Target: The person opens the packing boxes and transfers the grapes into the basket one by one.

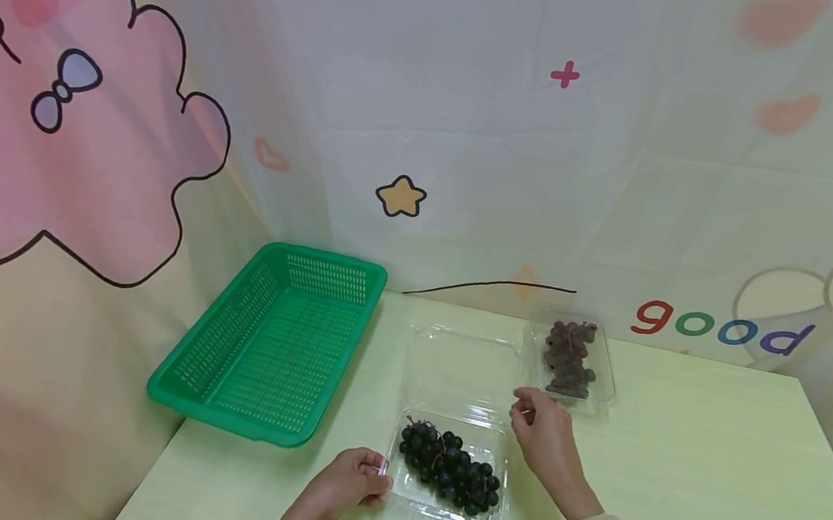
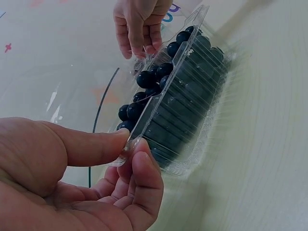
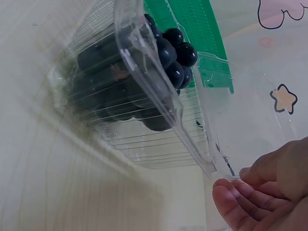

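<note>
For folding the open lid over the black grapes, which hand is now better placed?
Probably the right hand: it is at the right edge of the lid. The left hand pinches the left rim of the tray, so it seems better for steadying.

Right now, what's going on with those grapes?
A person's left hand pinches the rim of a clear clamshell holding black grapes, while the right hand pinches the edge of its open lid. A second clear container with reddish grapes sits behind on the right; a green basket stands on the left.
</note>
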`<state>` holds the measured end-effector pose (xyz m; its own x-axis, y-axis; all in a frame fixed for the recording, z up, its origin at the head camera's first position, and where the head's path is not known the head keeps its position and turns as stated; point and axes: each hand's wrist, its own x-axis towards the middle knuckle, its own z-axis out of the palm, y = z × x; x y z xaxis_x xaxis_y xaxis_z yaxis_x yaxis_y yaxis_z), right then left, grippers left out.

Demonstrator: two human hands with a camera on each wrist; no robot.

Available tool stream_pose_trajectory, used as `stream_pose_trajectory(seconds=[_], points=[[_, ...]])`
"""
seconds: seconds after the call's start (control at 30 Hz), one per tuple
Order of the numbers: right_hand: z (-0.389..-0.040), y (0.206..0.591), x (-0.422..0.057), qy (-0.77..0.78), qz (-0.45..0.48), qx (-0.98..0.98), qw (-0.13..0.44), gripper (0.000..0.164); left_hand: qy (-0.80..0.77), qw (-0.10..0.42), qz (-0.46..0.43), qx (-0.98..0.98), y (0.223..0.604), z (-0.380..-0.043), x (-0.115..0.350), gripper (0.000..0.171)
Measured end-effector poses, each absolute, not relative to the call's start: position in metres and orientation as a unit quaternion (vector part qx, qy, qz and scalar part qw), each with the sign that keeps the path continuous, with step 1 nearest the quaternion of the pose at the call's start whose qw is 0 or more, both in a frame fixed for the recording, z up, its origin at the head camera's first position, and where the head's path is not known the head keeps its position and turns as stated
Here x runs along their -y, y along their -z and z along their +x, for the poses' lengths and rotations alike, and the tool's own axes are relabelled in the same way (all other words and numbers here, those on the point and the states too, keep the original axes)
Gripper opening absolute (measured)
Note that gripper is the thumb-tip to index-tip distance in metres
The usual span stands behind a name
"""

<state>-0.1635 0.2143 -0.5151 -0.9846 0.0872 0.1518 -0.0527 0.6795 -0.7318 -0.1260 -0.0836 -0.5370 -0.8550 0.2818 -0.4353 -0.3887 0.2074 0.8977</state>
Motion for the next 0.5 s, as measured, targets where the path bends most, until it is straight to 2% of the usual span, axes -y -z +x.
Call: stream_pose_trajectory(seconds=[0.23, 0.5], points=[[-0.1655, 0.5206, -0.2142, -0.397, -0.018, 0.915, 0.072, 0.026, -0.624, 0.27, -0.047, -0.732, 0.5369, -0.1264, 0.0828, 0.021], [-0.1649, 0.525, -0.2153, -0.411, -0.036, 0.911, 0.028, 0.037, -0.628, 0.263, -0.035, -0.732, 0.5387, -0.1261, 0.0842, 0.022]])
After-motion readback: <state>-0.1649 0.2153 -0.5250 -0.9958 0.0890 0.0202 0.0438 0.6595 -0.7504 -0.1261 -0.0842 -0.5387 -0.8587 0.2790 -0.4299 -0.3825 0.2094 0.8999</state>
